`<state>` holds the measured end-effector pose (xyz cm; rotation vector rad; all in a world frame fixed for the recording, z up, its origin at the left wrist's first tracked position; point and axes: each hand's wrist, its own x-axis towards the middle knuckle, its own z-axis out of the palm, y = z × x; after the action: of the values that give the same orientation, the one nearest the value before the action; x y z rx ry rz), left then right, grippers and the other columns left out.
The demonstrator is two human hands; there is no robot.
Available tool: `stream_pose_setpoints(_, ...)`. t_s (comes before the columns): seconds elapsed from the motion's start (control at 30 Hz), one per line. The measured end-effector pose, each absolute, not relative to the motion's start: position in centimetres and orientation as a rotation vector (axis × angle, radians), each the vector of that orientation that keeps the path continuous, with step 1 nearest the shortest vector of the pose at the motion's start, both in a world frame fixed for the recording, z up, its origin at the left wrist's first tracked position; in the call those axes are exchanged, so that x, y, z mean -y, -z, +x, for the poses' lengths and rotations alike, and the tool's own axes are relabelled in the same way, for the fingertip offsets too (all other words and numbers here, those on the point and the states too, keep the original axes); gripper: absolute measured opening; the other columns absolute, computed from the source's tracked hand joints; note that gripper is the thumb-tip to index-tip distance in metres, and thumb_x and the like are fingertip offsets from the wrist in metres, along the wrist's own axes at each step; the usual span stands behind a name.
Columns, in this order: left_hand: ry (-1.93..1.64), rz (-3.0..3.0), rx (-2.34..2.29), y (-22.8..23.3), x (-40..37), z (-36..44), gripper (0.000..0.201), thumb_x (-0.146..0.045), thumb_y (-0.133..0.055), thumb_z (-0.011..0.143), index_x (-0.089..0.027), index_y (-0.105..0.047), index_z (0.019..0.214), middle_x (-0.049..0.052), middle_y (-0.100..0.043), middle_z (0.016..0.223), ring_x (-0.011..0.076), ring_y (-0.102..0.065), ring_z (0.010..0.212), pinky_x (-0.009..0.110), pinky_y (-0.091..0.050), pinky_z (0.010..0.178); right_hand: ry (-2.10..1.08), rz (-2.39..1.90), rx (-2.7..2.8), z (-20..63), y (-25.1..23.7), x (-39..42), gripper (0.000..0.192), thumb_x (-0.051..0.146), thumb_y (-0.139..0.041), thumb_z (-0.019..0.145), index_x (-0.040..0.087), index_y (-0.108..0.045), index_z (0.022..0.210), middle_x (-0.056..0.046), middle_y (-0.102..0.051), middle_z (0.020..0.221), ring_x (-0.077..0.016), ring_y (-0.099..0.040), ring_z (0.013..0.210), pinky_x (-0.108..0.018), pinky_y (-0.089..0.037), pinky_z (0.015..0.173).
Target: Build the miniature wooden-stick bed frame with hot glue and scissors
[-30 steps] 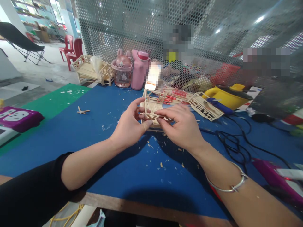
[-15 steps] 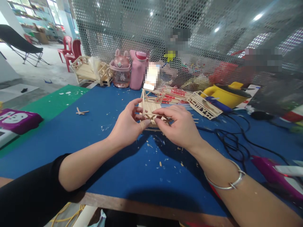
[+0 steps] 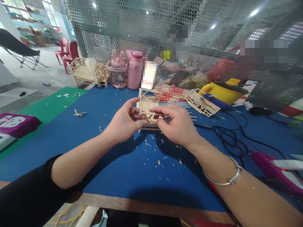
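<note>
A small model of pale wooden sticks (image 3: 149,106) stands on the blue tabletop in front of me, with a slatted floor and a cross-braced railing at its back. My left hand (image 3: 124,121) is closed round its near left corner, thumb in front and fingers behind. From the right, my right hand (image 3: 177,124) pinches the front railing between thumb and index finger. A crossed pair of sticks (image 3: 148,118) shows in the gap between my thumbs. My right hand hides the model's near right part.
Behind stand a larger stick model (image 3: 82,74), a pink-lidded jar (image 3: 118,74), a pink bottle (image 3: 134,71) and a bright phone (image 3: 149,75). At right are a stick panel (image 3: 202,102), a yellow pot (image 3: 224,93) and black cables (image 3: 227,138). Wood scraps (image 3: 159,162) litter the table.
My thumbs have drawn slightly apart, so more of the crossed sticks shows between them. The whole view has shifted a little; both hands stay at the model.
</note>
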<state>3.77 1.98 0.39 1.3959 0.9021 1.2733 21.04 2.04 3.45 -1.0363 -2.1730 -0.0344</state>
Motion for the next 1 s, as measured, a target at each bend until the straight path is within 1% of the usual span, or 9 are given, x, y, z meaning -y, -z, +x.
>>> stream_pose_setpoints(0.23,-1.281,1.409,-0.898,-0.8,-2.0,3.5,0.066,-0.003,-0.067,0.065,-0.015,-0.038,0.124,0.002,-0.06,0.088,0.0111,-0.061,0.072,0.028,-0.051,0.07,0.012,-1.008,2.108,21.5,-3.4,-2.0,0.047,0.005,-0.046,0.059,0.018,-0.06,0.102,-0.004,-0.065,0.089,-0.0191,-0.059,0.083,-0.035,-0.046,0.079)
stream_pose_setpoints(0.33,-1.244,1.496,-0.94,-0.6,-2.1,3.4,0.07,-0.008,-0.069,0.066,-0.015,-0.036,0.128,0.004,-0.059,0.093,0.0133,-0.06,0.078,0.031,-0.051,0.074,0.105,-0.973,1.949,21.7,-4.0,-1.9,0.04,0.006,-0.047,0.058,0.018,-0.055,0.096,-0.004,-0.057,0.089,-0.0183,-0.055,0.083,-0.033,-0.046,0.079)
stream_pose_setpoints(0.47,-1.202,1.693,-1.105,-0.6,-2.2,2.8,0.073,-0.017,-0.072,0.066,-0.016,-0.037,0.13,0.006,-0.059,0.103,0.0172,-0.058,0.093,0.034,-0.048,0.08,0.142,-0.955,1.825,22.0,-5.5,-1.5,0.03,0.006,-0.049,0.065,0.02,-0.051,0.092,-0.004,-0.054,0.085,-0.0172,-0.053,0.079,-0.032,-0.046,0.078)
stream_pose_setpoints(0.6,-1.081,1.806,-1.195,-0.7,-2.3,2.2,0.072,-0.026,-0.075,0.064,-0.016,-0.042,0.127,0.007,-0.059,0.102,0.0185,-0.057,0.091,0.036,-0.047,0.08,0.192,-1.03,1.835,22.9,-6.8,-0.2,0.024,0.009,-0.054,0.071,0.023,-0.052,0.09,-0.004,-0.057,0.083,-0.0185,-0.056,0.077,-0.034,-0.047,0.077)
stream_pose_setpoints(0.7,-1.054,1.832,-1.232,-0.7,-2.2,2.0,0.06,-0.03,-0.075,0.064,-0.017,-0.051,0.117,0.008,-0.061,0.1,0.0193,-0.057,0.087,0.035,-0.046,0.076,0.206,-1.115,1.829,23.5,-6.9,1.4,0.019,0.014,-0.057,0.074,0.024,-0.054,0.09,-0.003,-0.058,0.081,-0.0178,-0.057,0.075,-0.033,-0.047,0.075)
stream_pose_setpoints(0.77,-1.06,1.86,-1.261,-0.6,-2.0,2.1,0.047,-0.03,-0.074,0.066,-0.018,-0.057,0.108,0.007,-0.063,0.096,0.0195,-0.058,0.084,0.034,-0.045,0.073,0.121,-1.202,1.817,23.7,-6.3,2.4,0.011,0.018,-0.058,0.075,0.022,-0.057,0.085,-0.001,-0.059,0.074,-0.0161,-0.056,0.069,-0.03,-0.047,0.067)
stream_pose_setpoints(0.83,-1.061,1.904,-1.298,-0.6,-1.8,2.3,0.036,-0.032,-0.072,0.067,-0.019,-0.062,0.1,0.006,-0.064,0.09,0.0192,-0.058,0.078,0.033,-0.043,0.069,-0.103,-1.324,1.822,23.3,-5.4,3.0,0.004,0.023,-0.058,0.076,0.021,-0.06,0.079,0.001,-0.058,0.065,-0.0132,-0.053,0.058,-0.027,-0.044,0.056)
stream_pose_setpoints(0.9,-1.076,1.954,-1.318,-0.5,-1.8,2.5,0.028,-0.035,-0.071,0.068,-0.019,-0.066,0.092,0.005,-0.064,0.085,0.0184,-0.057,0.074,0.032,-0.042,0.066,-0.395,-1.425,1.815,22.5,-4.3,3.3,0.01,0.027,-0.057,0.077,0.019,-0.063,0.079,0.003,-0.056,0.058,-0.0106,-0.047,0.05,-0.024,-0.038,0.048)
stream_pose_setpoints(1.0,-1.109,1.984,-1.315,-0.3,-1.8,2.7,0.024,-0.037,-0.068,0.071,-0.02,-0.069,0.088,0.005,-0.063,0.084,0.0173,-0.055,0.072,0.031,-0.041,0.067,-0.679,-1.456,1.711,21.0,-2.8,3.0,0.021,0.034,-0.057,0.079,0.017,-0.066,0.087,0.004,-0.054,0.055,-0.0092,-0.044,0.046,-0.023,-0.035,0.045)
